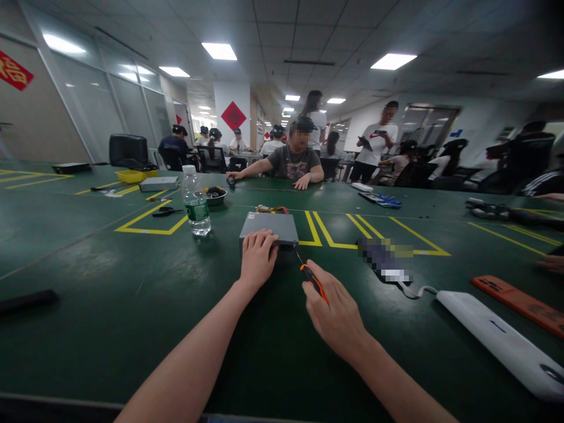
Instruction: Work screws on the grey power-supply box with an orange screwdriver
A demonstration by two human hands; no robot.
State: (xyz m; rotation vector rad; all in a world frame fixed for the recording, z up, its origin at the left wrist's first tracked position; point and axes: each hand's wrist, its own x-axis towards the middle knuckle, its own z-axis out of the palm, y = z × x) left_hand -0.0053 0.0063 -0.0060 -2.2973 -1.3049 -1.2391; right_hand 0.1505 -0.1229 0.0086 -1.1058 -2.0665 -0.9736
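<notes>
A grey metal computer power supply [284, 225] sits on the green table in front of me, with a bundle of coloured cables [273, 209] at its far side. My left hand [259, 258] grips it, fingers over the top and thumb at the near face. In my right hand [332, 305] is a screwdriver [314, 282] with an orange and black handle. Its thin shaft points at the lower right of the power supply's near face. Whether the tip touches a screw is too small to tell.
Left of the power supply stands a water bottle [197, 205], near a metal bowl [217, 197] of tools. To the right lie a blurred phone [383, 258], a white power bank [493, 335] and an orange phone case [515, 299]. A person [295, 158] sits opposite.
</notes>
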